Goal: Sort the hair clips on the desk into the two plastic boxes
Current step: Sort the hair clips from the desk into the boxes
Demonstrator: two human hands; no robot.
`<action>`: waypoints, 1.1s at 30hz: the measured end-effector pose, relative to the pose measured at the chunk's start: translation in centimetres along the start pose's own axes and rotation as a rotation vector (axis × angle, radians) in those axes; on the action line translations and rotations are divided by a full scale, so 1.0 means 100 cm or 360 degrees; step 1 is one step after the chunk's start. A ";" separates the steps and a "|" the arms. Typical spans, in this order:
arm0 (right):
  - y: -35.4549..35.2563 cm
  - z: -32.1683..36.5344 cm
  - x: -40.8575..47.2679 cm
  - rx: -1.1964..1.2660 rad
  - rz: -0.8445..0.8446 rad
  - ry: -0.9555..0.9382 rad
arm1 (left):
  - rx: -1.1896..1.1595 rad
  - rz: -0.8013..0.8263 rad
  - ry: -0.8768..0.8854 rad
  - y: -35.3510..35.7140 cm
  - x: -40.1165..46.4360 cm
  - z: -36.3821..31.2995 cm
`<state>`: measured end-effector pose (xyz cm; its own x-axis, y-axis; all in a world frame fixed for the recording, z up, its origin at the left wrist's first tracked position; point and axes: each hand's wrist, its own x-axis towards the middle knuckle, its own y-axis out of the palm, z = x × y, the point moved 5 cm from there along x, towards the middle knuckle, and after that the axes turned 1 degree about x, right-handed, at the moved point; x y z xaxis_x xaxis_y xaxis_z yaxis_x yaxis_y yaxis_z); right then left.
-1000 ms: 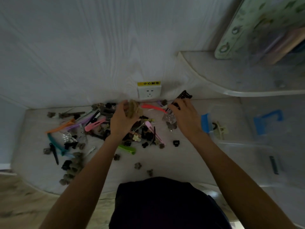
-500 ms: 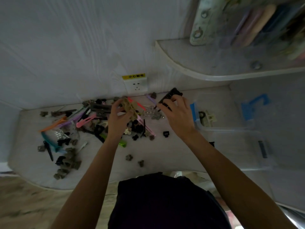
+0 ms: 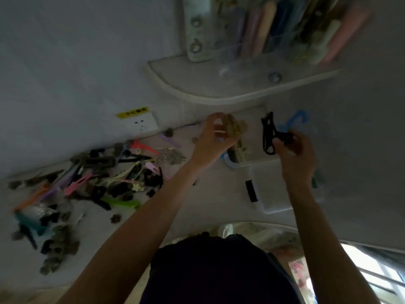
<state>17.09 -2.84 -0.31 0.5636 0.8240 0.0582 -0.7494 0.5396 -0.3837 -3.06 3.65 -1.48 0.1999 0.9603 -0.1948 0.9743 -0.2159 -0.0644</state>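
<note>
My left hand (image 3: 213, 139) grips a tan claw clip (image 3: 235, 127) above the far clear plastic box (image 3: 233, 164), which has blue latches and holds a few clips. Further right, my right hand (image 3: 294, 159) pinches a large black claw clip (image 3: 269, 133) in the air over the boxes. The near clear box (image 3: 269, 189), with a black latch, lies just under my right wrist. A heap of hair clips (image 3: 105, 178) in pink, orange, green, purple, black and brown covers the left half of the white desk (image 3: 197, 205).
A wall socket (image 3: 142, 122) with a yellow label sits behind the heap. Above the boxes a rounded white shelf (image 3: 208, 95) carries a clear organiser with books. Small brown clips (image 3: 57, 249) lie scattered near the desk's left front edge.
Both hands have left the heap and swung right, each carrying its clip, and now hover over the boxes. The view has turned right and blurred.
</note>
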 end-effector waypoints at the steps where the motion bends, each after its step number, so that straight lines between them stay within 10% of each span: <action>1: -0.011 -0.009 0.004 0.0125 -0.0065 0.0149 | 0.0045 0.0072 -0.0010 0.019 0.009 -0.004; 6: -0.049 -0.031 0.019 0.0246 -0.0223 0.0378 | 0.0488 0.0315 -0.0049 0.089 0.043 -0.003; 14: -0.030 -0.021 0.036 -0.0081 0.0056 0.0144 | 0.2279 0.0529 0.0238 0.087 0.055 0.034; 25: 0.045 -0.022 0.062 -0.1594 0.0776 -0.0246 | 0.1818 0.0162 0.0745 0.036 0.030 0.026; 33: 0.043 -0.009 0.046 -0.1394 0.0642 -0.0448 | 0.1544 0.0165 0.0868 0.018 0.012 0.031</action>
<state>16.82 3.11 -2.51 0.1365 0.9892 -0.0536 -0.2827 -0.0130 -0.9591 -1.43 3.91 -4.84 0.5264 0.8272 0.1965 0.5040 -0.1174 -0.8557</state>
